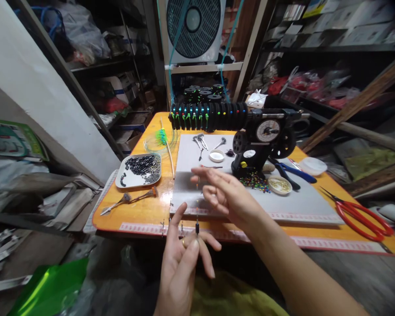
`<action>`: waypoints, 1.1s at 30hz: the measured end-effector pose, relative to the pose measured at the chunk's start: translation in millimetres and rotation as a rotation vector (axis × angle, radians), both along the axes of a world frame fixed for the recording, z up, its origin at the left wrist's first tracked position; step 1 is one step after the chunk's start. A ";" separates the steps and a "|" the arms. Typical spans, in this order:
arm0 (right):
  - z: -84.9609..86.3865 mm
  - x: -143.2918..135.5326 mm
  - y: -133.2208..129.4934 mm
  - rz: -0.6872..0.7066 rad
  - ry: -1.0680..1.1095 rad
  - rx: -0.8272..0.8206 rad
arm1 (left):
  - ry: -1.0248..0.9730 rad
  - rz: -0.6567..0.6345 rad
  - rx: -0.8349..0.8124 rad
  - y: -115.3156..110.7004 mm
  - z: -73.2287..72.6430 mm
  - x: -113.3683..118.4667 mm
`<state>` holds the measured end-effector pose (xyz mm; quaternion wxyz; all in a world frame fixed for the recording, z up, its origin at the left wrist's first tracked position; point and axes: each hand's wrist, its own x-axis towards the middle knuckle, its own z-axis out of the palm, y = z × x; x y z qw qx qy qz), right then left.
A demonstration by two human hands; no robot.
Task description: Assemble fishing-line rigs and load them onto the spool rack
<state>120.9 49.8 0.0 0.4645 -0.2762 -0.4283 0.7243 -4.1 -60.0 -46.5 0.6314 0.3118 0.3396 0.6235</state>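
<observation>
Between thumb and fingers, my left hand pinches a small black piece upright, with a thin metal tip on top; a gold ring is on one finger. My right hand hovers above and to the right, over the front of the grey board; its thumb and index finger are close together around a tiny orange piece. A white tray of black parts and small metal pieces stands on the left of the orange table. Two brushes lie in front of it.
A black geared machine with a row of discs stands at the board's back. Near it are colored beads, a dish and blue-handled pliers. Red scissors lie at the right edge.
</observation>
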 end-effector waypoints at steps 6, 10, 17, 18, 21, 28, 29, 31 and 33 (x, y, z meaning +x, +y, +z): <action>42.6 13.7 32.4 -0.028 -0.162 0.221 | 0.515 -0.013 -0.043 17.6 16.8 2.7; 56.6 20.7 32.9 -0.004 -0.292 0.319 | 0.799 0.192 0.130 42.5 39.4 0.7; 77.6 20.5 25.6 -0.057 -0.396 0.413 | 0.774 0.347 0.426 91.8 63.9 6.8; 78.1 19.9 25.1 -0.052 -0.392 0.407 | 0.751 0.325 0.428 92.7 64.3 7.7; 73.9 19.2 24.9 -0.005 -0.350 0.347 | 0.655 0.223 0.372 86.5 63.8 8.5; 60.9 18.6 30.5 0.275 -0.170 0.039 | 0.233 -0.136 0.169 70.7 62.3 7.1; 60.1 17.0 31.4 0.291 -0.147 0.001 | 0.168 -0.172 0.132 69.5 60.9 7.0; 58.2 12.3 32.3 0.297 -0.107 -0.062 | 0.057 -0.207 0.063 66.6 57.9 6.5; 56.0 6.6 32.1 0.291 -0.078 -0.109 | -0.028 -0.213 0.011 62.7 55.5 5.7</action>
